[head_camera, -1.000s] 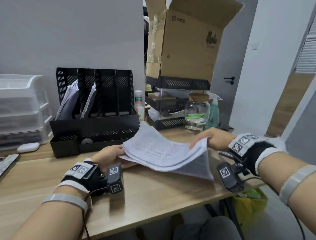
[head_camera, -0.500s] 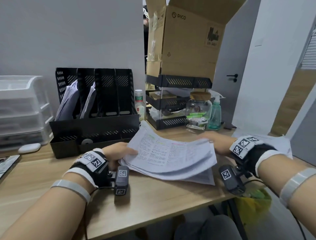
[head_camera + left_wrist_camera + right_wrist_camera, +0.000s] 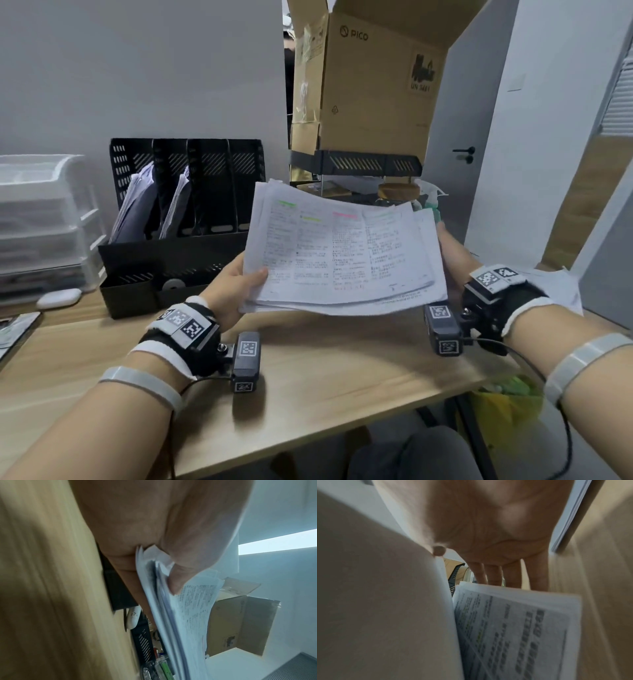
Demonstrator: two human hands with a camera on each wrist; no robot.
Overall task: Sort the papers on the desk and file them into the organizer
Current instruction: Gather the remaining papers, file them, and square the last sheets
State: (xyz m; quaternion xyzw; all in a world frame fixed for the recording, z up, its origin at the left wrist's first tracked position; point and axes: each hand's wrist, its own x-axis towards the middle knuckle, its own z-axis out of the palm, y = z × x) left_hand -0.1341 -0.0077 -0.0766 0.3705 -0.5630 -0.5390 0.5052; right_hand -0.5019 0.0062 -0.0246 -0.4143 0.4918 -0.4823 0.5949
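Observation:
A thick stack of printed papers (image 3: 342, 260) with green and pink highlights hangs tilted above the wooden desk (image 3: 342, 359), and both hands hold it. My left hand (image 3: 239, 281) grips its left edge, thumb (image 3: 178, 582) on top and fingers underneath. My right hand (image 3: 448, 250) holds the right edge, with its fingers (image 3: 511, 574) stretched behind the sheets (image 3: 513, 628). The black file organizer (image 3: 219, 192) stands at the back left of the stack. Its two left slots hold papers (image 3: 137, 202), and the slots further right look empty.
A white drawer unit (image 3: 41, 219) and a small white case (image 3: 58, 298) are at the left. A black tiered tray (image 3: 356, 164) carrying an open cardboard box (image 3: 370, 85) stands behind the stack. More sheets (image 3: 561, 287) lie under my right wrist. The desk's front edge is close.
The stack has come up off the desk and tipped its printed face toward me. Both hands rose with it, the left one now gripping the left edge.

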